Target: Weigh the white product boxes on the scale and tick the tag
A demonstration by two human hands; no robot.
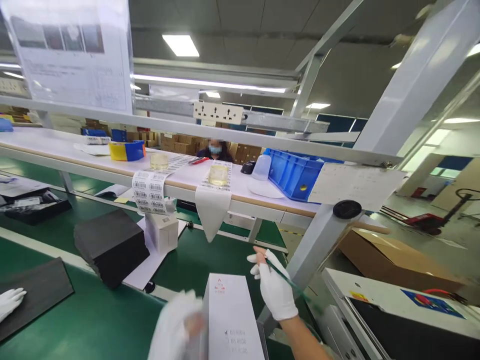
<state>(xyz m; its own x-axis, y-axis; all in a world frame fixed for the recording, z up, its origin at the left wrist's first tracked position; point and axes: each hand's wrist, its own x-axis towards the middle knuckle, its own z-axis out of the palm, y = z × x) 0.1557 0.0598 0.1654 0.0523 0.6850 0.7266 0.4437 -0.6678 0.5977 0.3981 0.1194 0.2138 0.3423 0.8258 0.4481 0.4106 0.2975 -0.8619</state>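
Note:
A tall white box (232, 315) with printed lettering stands in front of me at the bottom centre. My right hand (275, 287), in a white glove with bare fingertips, is to the right of the box. Thumb and forefinger pinch a thin green packing strap (290, 281), which runs down to the right. My left hand (176, 325), also gloved, is at the box's left side; motion smears its fingers, so I cannot tell whether it touches the box.
A stack of black foam sheets (112, 245) and a small white box (162, 232) lie beyond on the green bench. A co-worker's gloved hand (10, 302) rests on a black sheet at left. The shelf holds label strips (149, 192) and a blue crate (294, 172). A machine (405, 310) stands right.

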